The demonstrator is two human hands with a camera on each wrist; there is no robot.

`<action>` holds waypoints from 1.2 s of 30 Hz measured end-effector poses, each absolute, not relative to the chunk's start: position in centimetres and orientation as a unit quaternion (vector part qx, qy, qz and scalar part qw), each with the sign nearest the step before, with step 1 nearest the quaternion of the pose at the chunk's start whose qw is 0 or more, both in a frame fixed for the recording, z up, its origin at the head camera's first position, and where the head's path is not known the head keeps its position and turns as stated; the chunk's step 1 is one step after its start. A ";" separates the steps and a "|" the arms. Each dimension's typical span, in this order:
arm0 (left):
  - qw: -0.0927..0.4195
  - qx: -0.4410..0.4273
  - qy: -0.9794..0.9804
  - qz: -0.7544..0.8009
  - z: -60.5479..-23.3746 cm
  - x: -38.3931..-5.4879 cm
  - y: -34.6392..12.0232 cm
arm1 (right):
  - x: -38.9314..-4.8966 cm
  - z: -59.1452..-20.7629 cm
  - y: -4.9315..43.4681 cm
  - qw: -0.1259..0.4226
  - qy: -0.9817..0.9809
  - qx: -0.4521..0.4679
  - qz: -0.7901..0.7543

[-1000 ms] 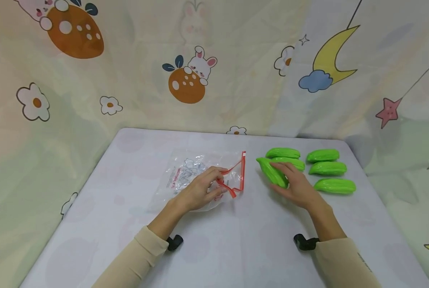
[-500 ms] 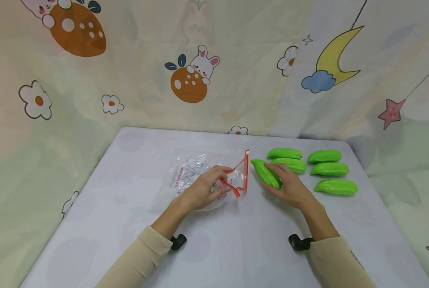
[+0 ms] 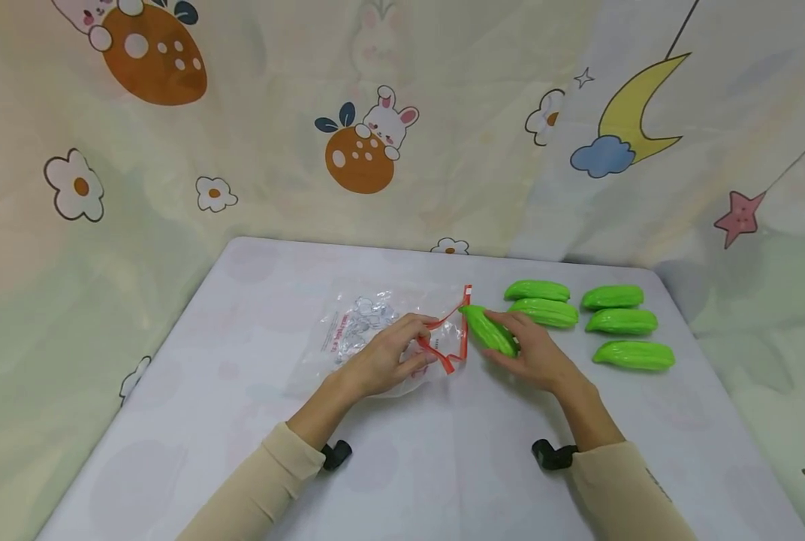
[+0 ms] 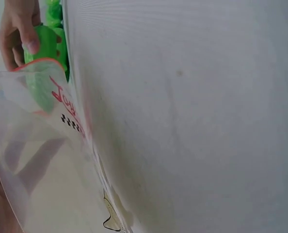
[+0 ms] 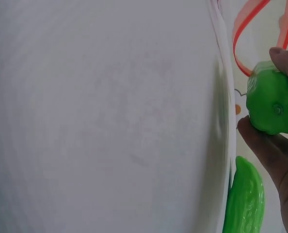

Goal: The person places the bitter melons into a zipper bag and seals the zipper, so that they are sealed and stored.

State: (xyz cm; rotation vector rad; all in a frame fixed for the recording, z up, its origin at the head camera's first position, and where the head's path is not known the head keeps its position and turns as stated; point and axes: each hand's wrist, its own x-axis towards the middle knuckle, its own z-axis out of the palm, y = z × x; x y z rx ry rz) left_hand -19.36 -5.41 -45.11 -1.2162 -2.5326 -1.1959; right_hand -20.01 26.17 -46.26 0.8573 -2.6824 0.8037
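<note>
Head view: at the centre of the frame, a left hand (image 3: 392, 353), thumb and fingers brought nearly together, pinching one edge of the mouth of a clear bag (image 3: 363, 323). Pulled leftward at that pinch, away from the straighter red strip (image 3: 465, 343) on the right; probably held so to part the limp plastic, too soft to stay gaping alone.

Just right of centre, a right hand (image 3: 534, 353) with digits curled partway around a green ridged piece (image 3: 489, 330), spread no wider than its girth. Gripped towards the blunt end, as confirmed at the right edge of the right wrist view; likely chosen to leave the narrow tip free and pointed up-left, over the red strip. Seen through or beside the plastic at upper left of the left wrist view; impossible to tell for certain from these views whether inside the mouth or only in front of it.

At right of the head frame, five other green pieces (image 3: 622, 321) lying on a pale table (image 3: 409, 473), two in a left column and three in a right one, all roughly crosswise. Perhaps grouped there for easy reach of the right hand, with the bag laid out opposite for the left.
</note>
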 end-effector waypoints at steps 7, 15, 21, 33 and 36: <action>0.047 -0.403 -0.825 -0.394 -45.2 -19.4 -5.3 | -20.0 -46.0 25.8 0.070 -0.913 0.273 0.295; 0.034 -0.419 -0.811 -0.406 -45.2 -19.5 -5.1 | -20.2 -46.0 25.5 0.073 -0.915 0.270 0.290; 0.027 -0.414 -0.813 -0.408 -45.3 -19.4 -5.3 | -20.3 -46.0 25.3 0.070 -0.919 0.258 0.290; 0.032 -0.423 -0.804 -0.416 -45.4 -19.4 -5.2 | -20.5 -46.0 25.0 0.027 -0.913 0.252 0.321; 0.028 -0.420 -0.807 -0.415 -45.4 -19.4 -5.3 | -20.4 -46.1 25.0 0.020 -0.912 0.247 0.327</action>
